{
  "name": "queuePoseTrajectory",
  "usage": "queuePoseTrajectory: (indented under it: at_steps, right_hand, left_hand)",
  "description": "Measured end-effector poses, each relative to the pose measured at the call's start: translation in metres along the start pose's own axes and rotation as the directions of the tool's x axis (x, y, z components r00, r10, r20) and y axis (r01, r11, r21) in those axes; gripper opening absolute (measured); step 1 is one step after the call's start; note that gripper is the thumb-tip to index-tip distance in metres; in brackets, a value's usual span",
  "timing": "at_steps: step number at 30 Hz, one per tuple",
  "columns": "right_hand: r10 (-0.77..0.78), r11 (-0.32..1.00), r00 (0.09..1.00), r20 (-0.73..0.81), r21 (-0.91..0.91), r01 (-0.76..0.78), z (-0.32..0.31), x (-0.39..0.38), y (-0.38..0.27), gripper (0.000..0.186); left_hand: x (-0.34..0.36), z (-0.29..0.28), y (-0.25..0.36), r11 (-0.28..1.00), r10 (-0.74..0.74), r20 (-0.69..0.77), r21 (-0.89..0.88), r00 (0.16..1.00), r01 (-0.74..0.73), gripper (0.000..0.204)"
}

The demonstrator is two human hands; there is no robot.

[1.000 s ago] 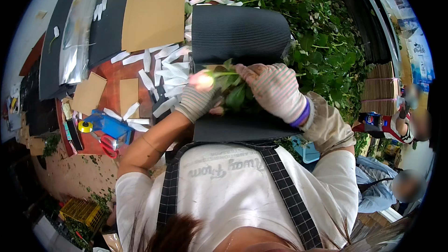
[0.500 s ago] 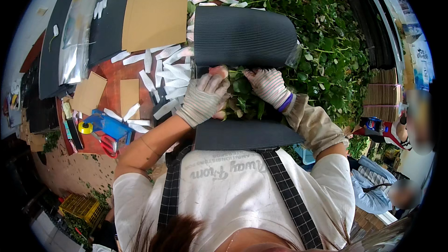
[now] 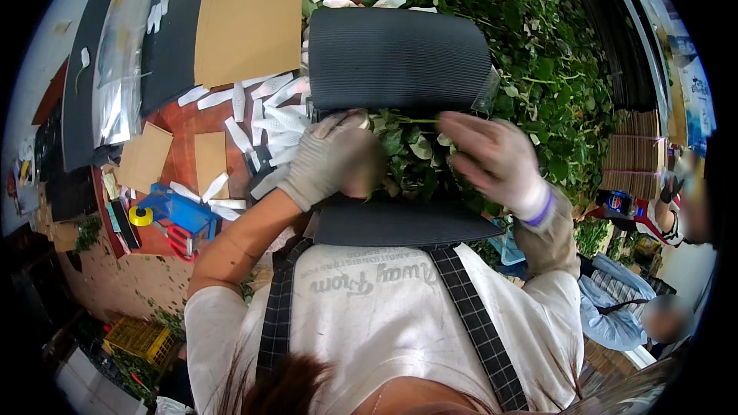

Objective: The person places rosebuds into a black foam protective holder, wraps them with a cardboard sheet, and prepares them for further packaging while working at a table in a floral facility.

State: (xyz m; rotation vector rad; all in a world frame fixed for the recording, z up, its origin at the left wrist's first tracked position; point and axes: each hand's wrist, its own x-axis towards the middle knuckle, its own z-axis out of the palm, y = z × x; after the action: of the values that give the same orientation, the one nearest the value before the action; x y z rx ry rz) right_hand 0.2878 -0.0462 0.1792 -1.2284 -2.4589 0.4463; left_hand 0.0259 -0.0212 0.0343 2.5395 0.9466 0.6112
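Note:
A bunch of leafy flower stems (image 3: 415,150), which look like roses, lies between two sheets of black corrugated board. The far board (image 3: 400,58) is curved over; the near board (image 3: 403,223) lies against my front. My left hand (image 3: 327,161), in a pale striped glove, curls over the flower heads at the bunch's left end and mostly hides them. My right hand (image 3: 496,157), gloved with a purple cuff, is smeared by motion above the stems, its fingers stretched out and apart. A green stem ends near its fingertips.
White foam sleeves (image 3: 284,119) lie scattered on the red tabletop (image 3: 173,119). Brown cardboard (image 3: 250,19) and black sheets stand farther left. A blue box (image 3: 184,211) with red scissors (image 3: 181,242) sits at the left edge. Leafy stems (image 3: 538,61) pile up at right.
My right hand has pulled away from the stems to the right, its fingers now extended. My left hand stays over the flower heads, shifted slightly left. The far board has moved slightly left.

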Motion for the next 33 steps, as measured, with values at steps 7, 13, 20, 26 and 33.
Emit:
queuePoseTrajectory:
  at_steps: [7,13,20,26,33]
  right_hand:
    - [0.317,0.906,0.815,-0.486,0.408,-0.109,-0.039,-0.07,-0.001,0.032]
    - [0.118,0.987,0.781,-0.614,0.16,-0.023,-0.056,-0.048,-0.001,0.055]
    - [0.144,0.729,0.81,-0.568,0.615,0.302,-0.056,-0.034,0.011,0.066]
    - [0.128,0.99,0.972,0.198,-0.085,-0.113,0.126,0.029,0.002,0.061]
    - [0.427,0.888,0.84,0.335,-0.333,-0.318,0.156,0.026,-0.022,0.057]
  left_hand:
    - [0.038,-0.078,-0.03,0.743,-0.509,-0.297,-0.626,0.808,0.237,0.039]
    - [0.084,-0.117,0.001,0.776,-0.37,-0.268,-0.616,0.889,0.137,0.046]
    - [0.005,-0.071,0.004,0.899,0.31,-0.045,-0.312,0.95,-0.308,0.045]
    - [0.007,-0.053,0.003,0.964,0.266,0.283,-0.063,0.922,-0.259,0.028]
    - [-0.092,-0.062,-0.038,0.609,-0.646,-0.355,0.294,0.676,0.736,0.056]
